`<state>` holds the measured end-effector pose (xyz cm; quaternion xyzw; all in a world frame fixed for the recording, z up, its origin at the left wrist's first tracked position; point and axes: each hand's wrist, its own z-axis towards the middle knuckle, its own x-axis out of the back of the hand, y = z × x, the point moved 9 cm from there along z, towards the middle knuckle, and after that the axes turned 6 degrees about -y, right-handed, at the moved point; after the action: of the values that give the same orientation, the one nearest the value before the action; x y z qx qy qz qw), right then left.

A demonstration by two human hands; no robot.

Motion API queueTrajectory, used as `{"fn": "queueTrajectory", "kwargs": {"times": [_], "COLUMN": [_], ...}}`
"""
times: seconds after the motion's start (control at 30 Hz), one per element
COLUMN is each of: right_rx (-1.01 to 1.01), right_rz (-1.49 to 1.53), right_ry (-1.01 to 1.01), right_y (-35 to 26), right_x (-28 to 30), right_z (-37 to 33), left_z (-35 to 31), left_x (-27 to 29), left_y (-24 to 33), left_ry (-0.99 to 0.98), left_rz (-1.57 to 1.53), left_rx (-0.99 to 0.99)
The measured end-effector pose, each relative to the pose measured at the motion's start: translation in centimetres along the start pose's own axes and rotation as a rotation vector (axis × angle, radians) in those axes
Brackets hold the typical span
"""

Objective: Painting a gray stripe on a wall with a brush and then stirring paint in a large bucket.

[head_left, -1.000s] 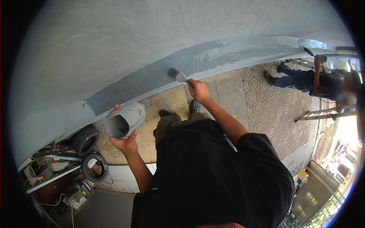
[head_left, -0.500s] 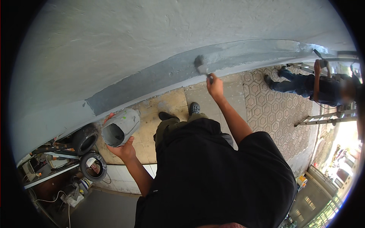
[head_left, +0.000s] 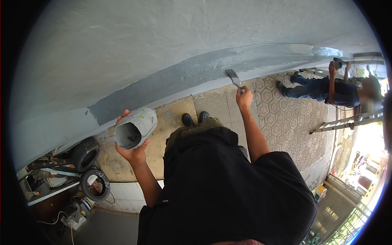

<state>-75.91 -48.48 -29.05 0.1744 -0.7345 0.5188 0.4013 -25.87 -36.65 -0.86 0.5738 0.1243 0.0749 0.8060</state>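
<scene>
My right hand [head_left: 244,99] is closed around the handle of a paintbrush [head_left: 234,78] whose bristles are coated in grey paint. The bristle end lies over the lower part of a dark grey painted band [head_left: 163,81] on the wall; whether it touches cannot be made out. In my left hand [head_left: 133,154] is a paint-smeared light grey container [head_left: 148,121], tilted with its wide mouth toward me. Fingers show on both sides of it, and dark grey paint coats its inside. Above the band, the wall [head_left: 134,45] is a paler grey.
Tiled floor [head_left: 163,151] and hexagon-patterned paving [head_left: 286,122] run beneath me. Two tyres [head_left: 94,194] and a cluttered shelf [head_left: 53,196] stand at the left. At the right, another person [head_left: 339,90] holds a dark tool up at the wall, beside a metal ladder [head_left: 347,122].
My right hand and the paintbrush have moved right and slightly down along the band. The container has turned a little in my left hand. The other person's arms have shifted.
</scene>
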Motion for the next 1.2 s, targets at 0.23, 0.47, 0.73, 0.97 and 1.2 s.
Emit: {"fn": "queueTrajectory", "kwargs": {"times": [0.23, 0.47, 0.73, 0.97, 1.2], "right_rx": [0.012, -0.002, 0.031, 0.106, 0.019], "right_rz": [-0.047, -0.058, -0.045, -0.062, -0.121], "right_ry": [-0.053, -0.026, 0.027, -0.053, -0.116], "right_y": [1.3, 2.6, 6.5, 7.8, 11.9], "right_x": [-0.3, 1.3, 5.5, 8.3, 11.5], "right_z": [-0.2, 0.6, 4.7, 9.6, 13.8], "left_z": [0.4, 1.0, 1.7, 1.3, -1.0], "left_x": [0.2, -2.2, -9.9, -18.8, -23.1], "left_y": [-1.3, -2.3, -3.1, -4.7, -4.9], "left_ry": [-0.098, -0.128, -0.109, -0.115, -0.076], "left_rz": [-0.061, -0.027, -0.036, -0.014, 0.019], "left_rx": [0.026, 0.060, 0.031, 0.056, 0.046]}}
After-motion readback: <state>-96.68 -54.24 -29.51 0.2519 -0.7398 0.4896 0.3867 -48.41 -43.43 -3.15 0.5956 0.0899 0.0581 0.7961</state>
